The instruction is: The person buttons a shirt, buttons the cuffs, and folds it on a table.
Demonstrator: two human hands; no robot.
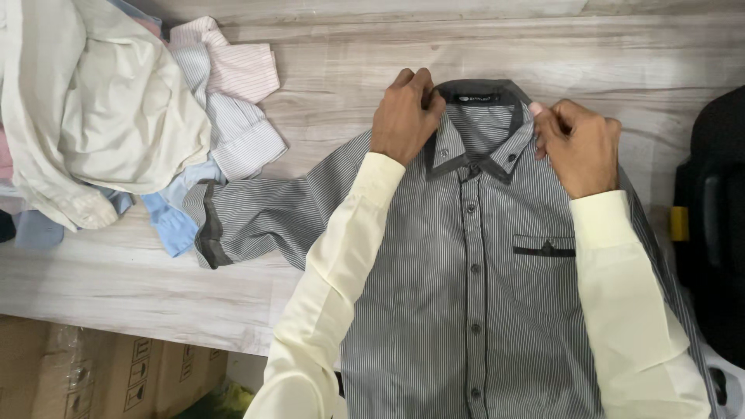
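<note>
A grey striped shirt point(466, 295) with a dark collar lies buttoned, front up, on the pale wooden table point(326, 70). My left hand point(405, 116) pinches the shirt at the left side of the collar. At the collar's right side my right hand point(578, 143) grips the fabric the same way. Both my arms are in cream sleeves and rest over the shirt's front. The shirt's left sleeve point(248, 217) stretches out sideways, its dark cuff near the pile of clothes.
A pile of shirts point(116, 116), cream, pink striped and blue, lies at the table's left end. Cardboard boxes point(93, 372) stand on the floor below the table's front edge. A black object with a yellow part point(710, 225) is at the right edge.
</note>
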